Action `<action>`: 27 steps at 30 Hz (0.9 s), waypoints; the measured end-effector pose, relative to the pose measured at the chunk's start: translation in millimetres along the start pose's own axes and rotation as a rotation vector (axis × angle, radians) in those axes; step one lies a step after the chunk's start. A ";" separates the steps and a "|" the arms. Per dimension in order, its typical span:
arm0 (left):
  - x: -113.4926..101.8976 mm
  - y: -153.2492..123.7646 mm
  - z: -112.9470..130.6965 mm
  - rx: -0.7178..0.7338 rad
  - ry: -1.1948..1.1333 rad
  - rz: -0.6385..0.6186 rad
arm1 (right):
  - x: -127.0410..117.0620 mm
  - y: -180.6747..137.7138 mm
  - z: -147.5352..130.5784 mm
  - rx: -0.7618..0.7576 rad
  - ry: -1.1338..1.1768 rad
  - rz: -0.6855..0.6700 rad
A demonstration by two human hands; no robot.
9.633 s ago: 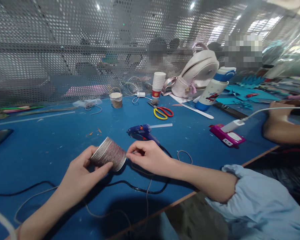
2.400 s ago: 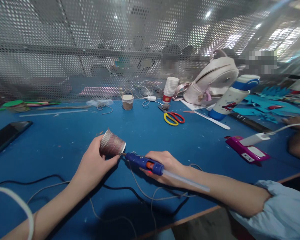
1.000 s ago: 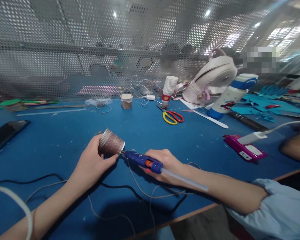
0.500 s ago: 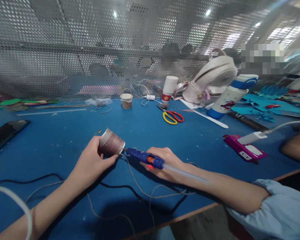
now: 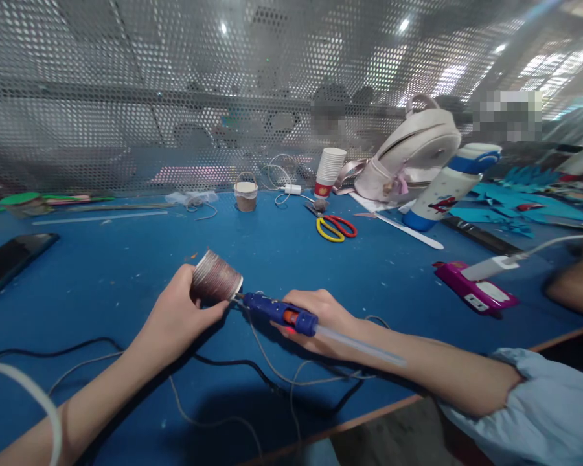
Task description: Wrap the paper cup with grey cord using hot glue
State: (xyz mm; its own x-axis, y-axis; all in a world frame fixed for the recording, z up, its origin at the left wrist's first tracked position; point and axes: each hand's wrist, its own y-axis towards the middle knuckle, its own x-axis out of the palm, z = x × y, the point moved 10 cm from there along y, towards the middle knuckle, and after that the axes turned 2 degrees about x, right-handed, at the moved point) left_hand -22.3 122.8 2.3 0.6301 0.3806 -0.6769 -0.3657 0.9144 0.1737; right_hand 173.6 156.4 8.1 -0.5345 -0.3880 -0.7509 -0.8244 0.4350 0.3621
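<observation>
My left hand point(image 5: 177, 314) is gripping the cord-wrapped cup point(image 5: 217, 277), tilted over the blue table point(image 5: 111, 265), and my right's point(image 5: 323, 317) wrapped around a blue glue gun point(image 5: 276, 310), nozzle right at the cup's white edge. Red-and-yellow scissors point(image 5: 342, 226) lie farther back, near some stacked paper cups point(image 5: 329, 171).

Glue gun point(image 5: 279, 313): earlier lying on the table point(image 5: 140, 278), now gripped in the right hand point(image 5: 325, 318), nozzle point(image 5: 240, 296) at the right end of the cord-wound cup point(image 5: 217, 278). Right hand: earlier pinching at that end, now closed around the gun. Nozzle: slightly nearer than half a second ago, closer to the left hand's point(image 5: 182, 314) thumb. Black phone point(image 5: 17, 262), left: more fully in view.
</observation>
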 end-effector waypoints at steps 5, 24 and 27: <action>-0.6 0.2 2.3 0.007 -0.004 0.012 | 2.1 0.3 -1.6 -0.015 -0.015 -0.006; -0.7 -0.3 1.3 -0.008 0.004 -0.004 | -6.5 1.6 6.2 0.078 -0.061 0.051; -0.7 -0.1 1.3 -0.003 0.010 0.002 | -3.4 1.5 2.1 0.047 -0.040 0.021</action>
State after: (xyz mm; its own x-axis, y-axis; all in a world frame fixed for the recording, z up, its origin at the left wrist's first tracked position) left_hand -21.9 122.6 3.7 0.6222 0.3808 -0.6840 -0.3688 0.9133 0.1730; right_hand 174.6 160.1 10.1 -0.5427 -0.3462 -0.7653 -0.8032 0.4805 0.3522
